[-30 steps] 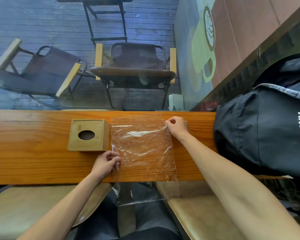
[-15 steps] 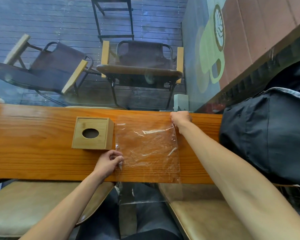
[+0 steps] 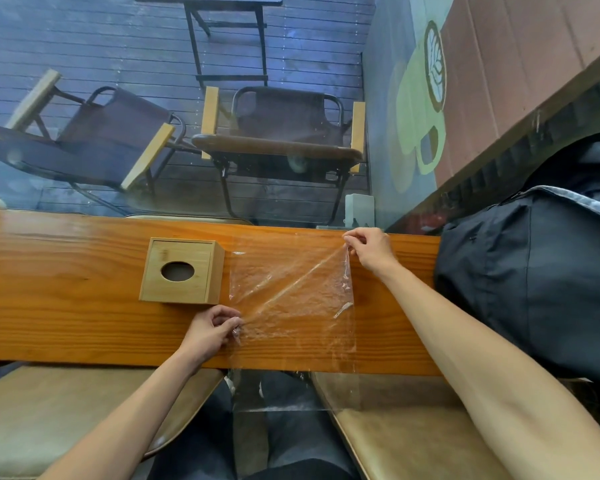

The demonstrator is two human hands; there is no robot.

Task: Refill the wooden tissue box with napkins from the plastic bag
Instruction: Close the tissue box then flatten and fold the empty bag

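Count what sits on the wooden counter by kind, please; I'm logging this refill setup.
Wooden tissue box: 1
Clear plastic bag, pinched by the left hand and the right hand: 1
Black backpack: 1
Napkins: 0 visible
Total: 3

A café seating area. A long varnished wooden bench [image 3: 66,271] runs along a window, with padded stools [image 3: 49,417] beneath it. At twelve o'clock, through the glass, a decked terrace [image 3: 84,39] holds folding armchairs [image 3: 278,133] and a small table [image 3: 222,1]. At one o'clock a green coffee-cup decal [image 3: 420,109] with latte art marks the glass.
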